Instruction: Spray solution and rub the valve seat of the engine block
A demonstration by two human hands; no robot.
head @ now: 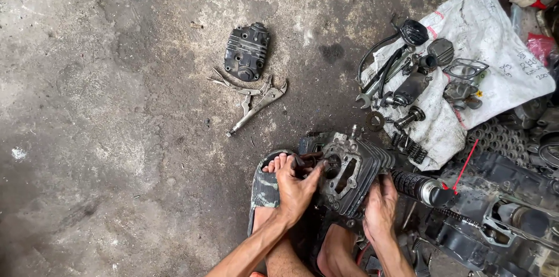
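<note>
A grey finned engine cylinder head (349, 169) rests on the concrete floor between my feet. My left hand (297, 189) grips a small dark part or tool pressed against the head's left side, next to my sandalled foot (269, 181). Low on the right side of the same head, my right hand (379, 207) clasps its finned wall to steady it. Beside my right hand, a spray can (420, 186) with a thin red straw lies on its side.
A dark valve cover (247, 51) and locking pliers (256, 105) lie on the floor further up. A white sack (466, 61) at right carries several engine parts, springs and a spanner. An engine case with a chain (501, 207) sits at lower right.
</note>
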